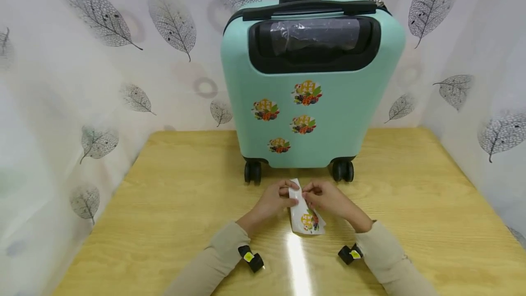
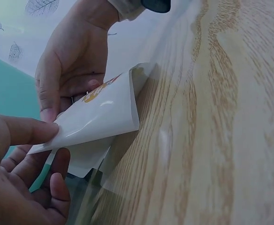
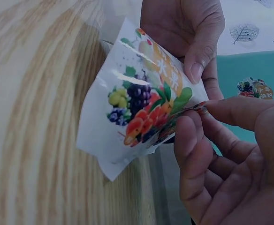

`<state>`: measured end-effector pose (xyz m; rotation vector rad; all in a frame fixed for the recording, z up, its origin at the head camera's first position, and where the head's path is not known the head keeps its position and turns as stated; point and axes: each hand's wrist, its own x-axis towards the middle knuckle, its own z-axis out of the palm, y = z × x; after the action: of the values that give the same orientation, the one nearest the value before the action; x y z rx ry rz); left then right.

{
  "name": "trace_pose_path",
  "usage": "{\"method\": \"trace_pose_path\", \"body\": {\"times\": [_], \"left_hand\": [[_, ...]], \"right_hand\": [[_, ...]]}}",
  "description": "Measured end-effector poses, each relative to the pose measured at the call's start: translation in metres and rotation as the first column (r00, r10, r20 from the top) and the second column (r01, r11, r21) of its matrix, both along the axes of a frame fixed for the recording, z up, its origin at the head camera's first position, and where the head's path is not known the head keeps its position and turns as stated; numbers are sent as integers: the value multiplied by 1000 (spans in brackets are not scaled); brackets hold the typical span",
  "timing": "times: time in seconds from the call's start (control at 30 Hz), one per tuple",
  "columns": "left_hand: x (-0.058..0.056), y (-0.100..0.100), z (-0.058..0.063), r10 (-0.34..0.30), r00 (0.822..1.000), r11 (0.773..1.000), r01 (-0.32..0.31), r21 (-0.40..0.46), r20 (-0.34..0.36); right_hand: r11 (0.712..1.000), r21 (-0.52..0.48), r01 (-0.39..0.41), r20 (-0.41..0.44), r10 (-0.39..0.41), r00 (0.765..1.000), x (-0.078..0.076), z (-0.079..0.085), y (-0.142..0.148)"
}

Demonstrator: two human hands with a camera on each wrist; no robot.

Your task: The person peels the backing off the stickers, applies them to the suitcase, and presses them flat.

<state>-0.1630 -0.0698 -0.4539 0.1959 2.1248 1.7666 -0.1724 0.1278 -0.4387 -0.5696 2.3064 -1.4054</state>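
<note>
My left hand (image 1: 276,200) pinches a white sticker sheet (image 1: 297,208) between thumb and fingers, in front of the suitcase. The sheet bends along its length and carries a printed fruit sticker (image 1: 309,221) at its near end. From the other side, my right hand (image 1: 326,199) pinches a coloured edge at the sheet's fold with thumb and forefinger. In the right wrist view the sticker print (image 3: 146,101) shows grapes, berries and orange fruit, and the left thumb (image 3: 196,71) presses on the sheet's upper part. The left wrist view shows the sheet's glossy white face (image 2: 104,112).
A mint green suitcase (image 1: 341,104) stands upright on black wheels (image 1: 252,172) at the back of the wooden table (image 1: 185,186). Several fruit stickers (image 1: 303,124) are on its front. Leaf-patterned covering (image 1: 172,81) surrounds the table at the back and sides.
</note>
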Motion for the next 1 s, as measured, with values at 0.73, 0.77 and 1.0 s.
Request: {"method": "trace_pose_path", "body": {"times": [0.73,0.77,1.0], "left_hand": [[1,0,-1,5,1000,1000,-6,-18,-4],[1,0,-1,4,1000,1000,-4,-21,-4],[2,0,0,5,1000,1000,-5,-25,4]], "right_hand": [[999,-12,35,23,-34,999,0,-3,1],[999,-12,34,27,-34,999,-1,-3,1],[999,-3,41,48,-41,998,-1,-3,1]]}}
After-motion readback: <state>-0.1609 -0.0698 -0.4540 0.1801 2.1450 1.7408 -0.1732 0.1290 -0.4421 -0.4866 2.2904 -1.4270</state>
